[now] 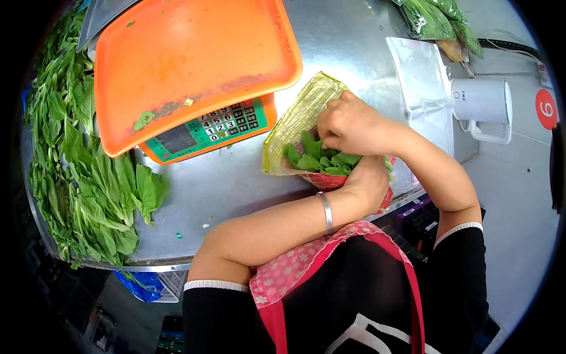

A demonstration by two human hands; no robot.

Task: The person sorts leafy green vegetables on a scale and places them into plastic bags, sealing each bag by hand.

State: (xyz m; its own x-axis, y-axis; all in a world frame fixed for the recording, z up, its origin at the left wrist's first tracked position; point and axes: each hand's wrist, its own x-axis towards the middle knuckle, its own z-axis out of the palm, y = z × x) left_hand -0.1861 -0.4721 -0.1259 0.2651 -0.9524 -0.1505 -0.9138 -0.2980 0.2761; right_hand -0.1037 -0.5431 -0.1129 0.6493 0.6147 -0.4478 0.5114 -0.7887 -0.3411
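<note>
A bunch of leafy greens [329,161] lies on a piece of yellow and red plastic wrapping [289,126], its leaves toward the left. My left hand [370,179], a silver bangle at its wrist, curls around the bunch; pale stems show just past the knuckles. Above it, my right hand [347,124] has its fingers bent down at the leaves and the wrapping. Its fingertips are partly hidden, so whether they pinch anything is unclear. Red printed plastic [325,180] shows beneath the greens and under my left hand.
An orange-trayed scale [199,66] with a keypad stands left of the wrapping. Loose greens [97,194] pile along the left edge of the metal table [185,241]. Clear plastic bags [418,75], a white jug [481,101] and bagged vegetables [426,20] are on the right.
</note>
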